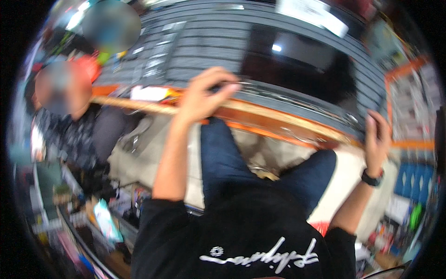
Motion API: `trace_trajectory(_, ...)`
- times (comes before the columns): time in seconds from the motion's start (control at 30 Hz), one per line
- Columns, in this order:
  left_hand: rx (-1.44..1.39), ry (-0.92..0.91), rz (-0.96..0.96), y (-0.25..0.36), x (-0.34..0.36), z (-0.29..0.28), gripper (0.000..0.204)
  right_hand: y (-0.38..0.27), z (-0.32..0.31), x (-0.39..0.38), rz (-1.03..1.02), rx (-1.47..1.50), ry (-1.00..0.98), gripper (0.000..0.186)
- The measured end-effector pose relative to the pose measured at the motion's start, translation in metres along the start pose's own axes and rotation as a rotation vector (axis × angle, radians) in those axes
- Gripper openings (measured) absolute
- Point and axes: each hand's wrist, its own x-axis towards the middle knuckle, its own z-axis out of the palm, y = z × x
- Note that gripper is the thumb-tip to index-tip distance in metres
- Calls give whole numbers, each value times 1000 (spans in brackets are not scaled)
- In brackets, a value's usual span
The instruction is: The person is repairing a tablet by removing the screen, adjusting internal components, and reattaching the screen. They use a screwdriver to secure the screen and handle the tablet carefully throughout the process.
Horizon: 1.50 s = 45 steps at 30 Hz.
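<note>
A large flat black screen panel (pixel 299 67) lies face up on a ribbed grey mat (pixel 204 42) on the bench, reflecting a bright light. My left hand (pixel 209 93) is over the bench's front edge, just left of the panel. Its fingers curl toward the thumb around a small dark spot; whether that is an object or a shadow is unclear. Thin, shiny strips (pixel 288 97) lie along the panel's near edge. My right hand (pixel 378 139), with a dark band on the wrist, is by the bench's right front corner. Its fingers are stretched out and slightly bent, with nothing visible in them.
An orange-trimmed wooden edge (pixel 278 118) runs along the bench front, above my knees. White paper (pixel 311 14) lies at the back. Another person (pixel 69 125) sits at the left. Cluttered shelves or boxes (pixel 93 218) stand at lower left; a blue slatted item (pixel 413 179) is at right.
</note>
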Motion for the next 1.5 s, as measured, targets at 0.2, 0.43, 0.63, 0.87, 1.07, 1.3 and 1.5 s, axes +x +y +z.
trace_trajectory(0.2, -4, 75, -48, 4, -12, -10, 14, -50, -1, 11, -169, 41, -165, 22)
trace_trajectory(0.43, -23, 56, -76, 6, -4, 0, 12, -48, -3, 2, -172, -18, -235, 32)
trace_trajectory(0.63, -13, 52, -89, 9, -5, -1, 10, -32, 3, 8, -208, -45, -252, 28)
trace_trajectory(0.87, -26, 28, -133, 13, -5, -1, 18, -32, -8, 7, -102, 1, -270, 24)
trace_trajectory(1.07, 64, 38, -38, 8, -6, -2, 20, -32, -3, 6, -77, -3, -269, 21)
trace_trajectory(1.3, 29, 52, -23, 8, -4, 0, 20, -33, 3, 3, -101, -20, -259, 23)
trace_trajectory(1.5, 24, 51, -31, 12, -7, -2, 20, -36, 4, 3, -102, -31, -264, 24)
